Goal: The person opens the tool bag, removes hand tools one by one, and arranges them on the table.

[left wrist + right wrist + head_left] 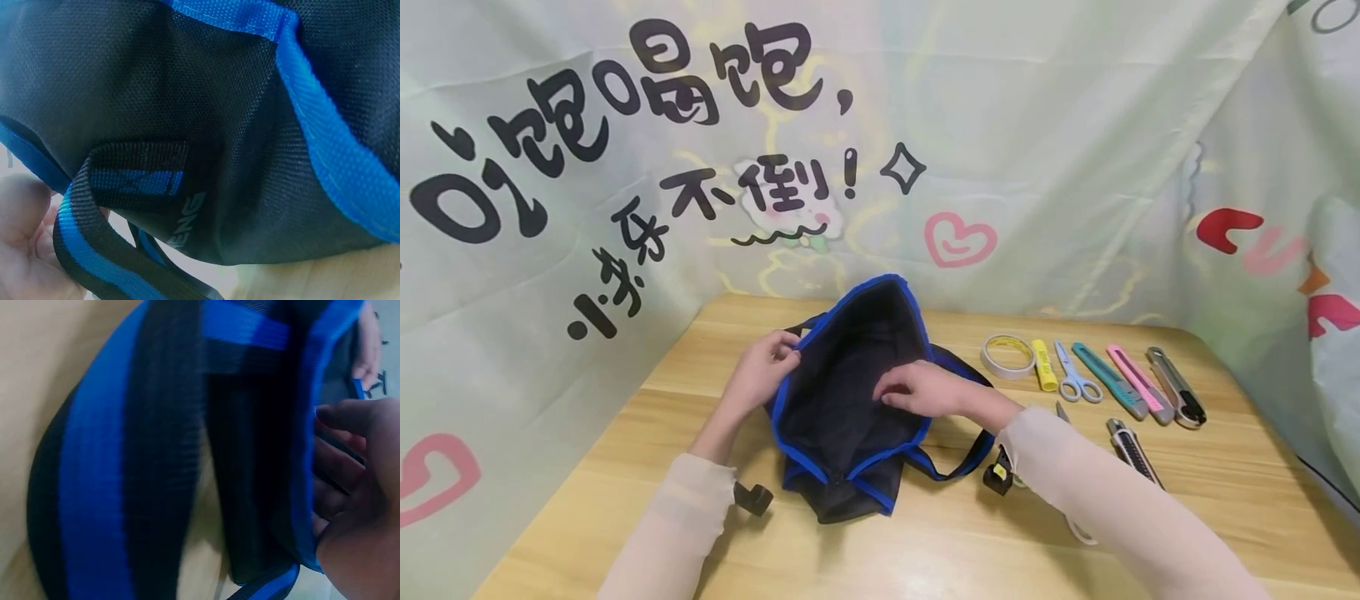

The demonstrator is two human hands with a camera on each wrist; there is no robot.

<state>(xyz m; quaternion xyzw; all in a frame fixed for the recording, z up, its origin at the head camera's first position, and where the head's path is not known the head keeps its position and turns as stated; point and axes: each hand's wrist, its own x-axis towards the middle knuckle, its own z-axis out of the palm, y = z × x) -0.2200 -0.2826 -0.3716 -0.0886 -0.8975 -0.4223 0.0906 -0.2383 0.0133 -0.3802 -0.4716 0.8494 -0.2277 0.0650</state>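
Note:
A black tote bag (838, 400) with blue trim lies on the wooden table, its wide mouth facing me. My left hand (766, 367) pinches the rim on the left side between thumb and fingers. Over the mouth is my right hand (925, 390), fingers loosely bent and holding nothing visible. The right wrist view has these fingers (337, 469) just inside the blue-edged rim (304, 456). A black-and-blue handle (981, 454) loops out on the right; the other handle (81, 244) hangs beside my left hand in the left wrist view.
Right of the bag lie a tape roll (987, 358), a yellow tube (1043, 367), blue scissors (1080, 389) and several utility knives (1108, 379). White-handled scissors (1081, 532) are partly hidden beneath my right forearm. A printed curtain (1060, 167) hangs behind the table.

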